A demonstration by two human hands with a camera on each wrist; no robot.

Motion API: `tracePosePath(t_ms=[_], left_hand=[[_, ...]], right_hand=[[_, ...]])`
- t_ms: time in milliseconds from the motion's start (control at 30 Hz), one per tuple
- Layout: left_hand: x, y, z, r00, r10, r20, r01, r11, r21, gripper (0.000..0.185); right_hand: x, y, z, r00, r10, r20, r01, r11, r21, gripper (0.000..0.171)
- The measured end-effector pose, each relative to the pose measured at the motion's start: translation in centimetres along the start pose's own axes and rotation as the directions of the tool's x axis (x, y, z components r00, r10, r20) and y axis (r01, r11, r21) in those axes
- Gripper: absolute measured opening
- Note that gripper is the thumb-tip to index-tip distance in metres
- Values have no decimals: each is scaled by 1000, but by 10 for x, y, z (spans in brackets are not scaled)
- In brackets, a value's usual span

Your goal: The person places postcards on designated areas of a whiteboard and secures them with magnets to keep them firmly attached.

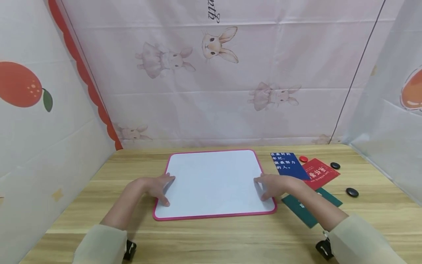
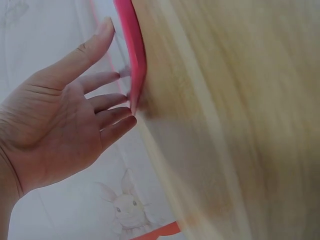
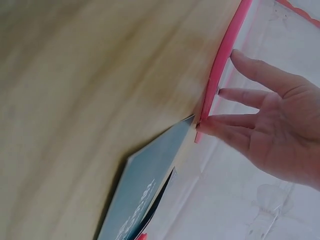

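whiteboard (image 1: 214, 183) lies flat mid-surface (image 1: 99, 205), long axis left-right, squarely between both hands: left hand (image 1: 159, 187) on its left edge, right hand (image 1: 271, 185) on its right edge, fingers straight and spread, equally near, cards (image 1: 304, 172) just right.

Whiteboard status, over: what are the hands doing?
Left hand and right hand open, touching the whiteboard's side edges. Green card beside its right corner.

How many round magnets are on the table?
3: a red one behind the red card, a black one right of that card, another black one nearer the front. The cards might hide more.
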State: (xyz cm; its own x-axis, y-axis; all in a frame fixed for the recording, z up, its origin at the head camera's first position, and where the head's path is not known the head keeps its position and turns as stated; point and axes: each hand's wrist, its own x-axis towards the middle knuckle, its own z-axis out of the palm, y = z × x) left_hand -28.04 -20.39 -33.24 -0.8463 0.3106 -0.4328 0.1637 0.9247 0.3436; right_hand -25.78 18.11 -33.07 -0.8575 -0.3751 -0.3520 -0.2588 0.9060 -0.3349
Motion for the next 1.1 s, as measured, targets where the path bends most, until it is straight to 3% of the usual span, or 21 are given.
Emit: tracePosePath(t_ms=[133, 333, 1100], left_hand=[[-3, 4, 1, 999, 27, 24, -27, 1000, -11, 90], [-5, 6, 4, 998, 49, 45, -49, 999, 1, 97], [-8, 2, 6, 999, 32, 40, -33, 999, 21, 99]], right_hand=[[0, -1, -1, 1000, -21, 2, 21, 1000, 17, 72], [0, -2, -3, 998, -50, 48, 49, 998, 30, 74], [-8, -19, 4, 996, 16, 85, -19, 999, 37, 73]])
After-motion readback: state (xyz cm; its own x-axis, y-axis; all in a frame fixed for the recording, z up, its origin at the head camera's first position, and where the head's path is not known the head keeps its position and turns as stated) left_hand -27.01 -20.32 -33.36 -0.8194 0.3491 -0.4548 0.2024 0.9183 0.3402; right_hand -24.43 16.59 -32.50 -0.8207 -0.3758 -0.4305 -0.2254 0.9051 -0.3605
